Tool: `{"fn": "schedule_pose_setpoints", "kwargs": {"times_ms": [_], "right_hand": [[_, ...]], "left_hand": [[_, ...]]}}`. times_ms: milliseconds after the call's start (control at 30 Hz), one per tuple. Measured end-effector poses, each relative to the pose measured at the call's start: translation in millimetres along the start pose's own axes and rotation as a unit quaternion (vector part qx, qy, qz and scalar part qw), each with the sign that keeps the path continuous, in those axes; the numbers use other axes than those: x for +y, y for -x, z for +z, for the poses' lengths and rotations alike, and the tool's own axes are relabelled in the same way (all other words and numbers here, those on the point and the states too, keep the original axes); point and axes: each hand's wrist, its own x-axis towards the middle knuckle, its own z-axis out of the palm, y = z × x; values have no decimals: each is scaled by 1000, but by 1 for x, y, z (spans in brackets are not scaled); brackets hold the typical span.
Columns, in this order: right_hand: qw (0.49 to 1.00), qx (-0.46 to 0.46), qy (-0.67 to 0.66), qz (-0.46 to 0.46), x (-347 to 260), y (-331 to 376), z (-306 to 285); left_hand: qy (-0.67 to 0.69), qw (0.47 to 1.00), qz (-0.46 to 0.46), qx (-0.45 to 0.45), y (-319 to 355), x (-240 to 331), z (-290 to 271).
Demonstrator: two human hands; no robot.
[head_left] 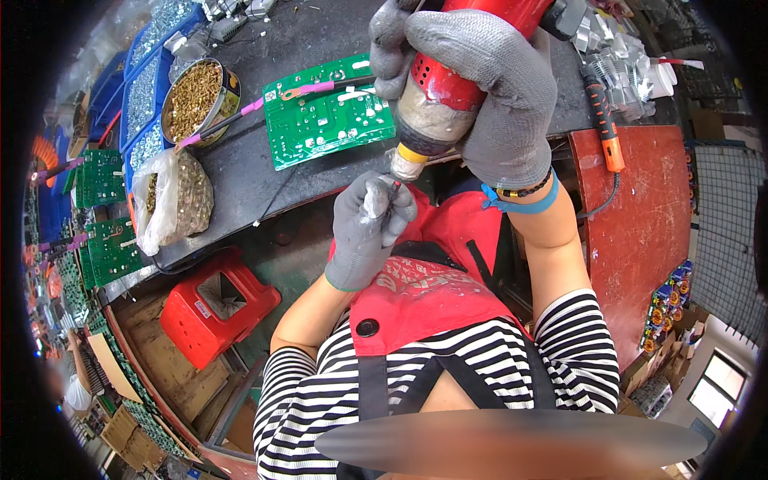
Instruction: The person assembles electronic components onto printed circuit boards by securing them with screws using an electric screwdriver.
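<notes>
- Right hand (512, 104), grey-gloved, grasping a red drill (448, 90), upper centre of frame; nose angled down and left.
- Left hand (368, 232), also gloved, just below the drill nose: fingers curled closed, a small red piece (396, 186) showing at the fingertips, too small to identify.
- Red apron (440, 296) over a striped shirt, lower centre, behind the hands.
- Green board (320, 132) flat on the dark bench (320, 32), left of the drill; purple-sleeved lead (316, 86) crosses it in view.
- Red stool (188, 320), lower left, below bench level.
- Clear bag (180, 200) of small parts at bench edge, left; tub (231, 102) of brass-coloured bits above it.
- Blue trays (162, 80) of silvery pieces beside the tub, upper left.
- Orange-handled iron (612, 148), upper right, over a red panel (640, 208).
- Metal parts (612, 60) heaped in the upper right, beyond the iron.
</notes>
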Motion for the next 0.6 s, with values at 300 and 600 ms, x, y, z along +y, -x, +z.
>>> {"fn": "schedule_pose_setpoints", "kwargs": {"times_ms": [300, 600], "right_hand": [[1000, -3, -8, -9, 1, 0, -2], [1000, 10, -7, -22, 10, 0, 4]], "left_hand": [[50, 998, -27, -36, -4, -5, -8], [153, 988, -19, -25, -3, -4, 2]]}}
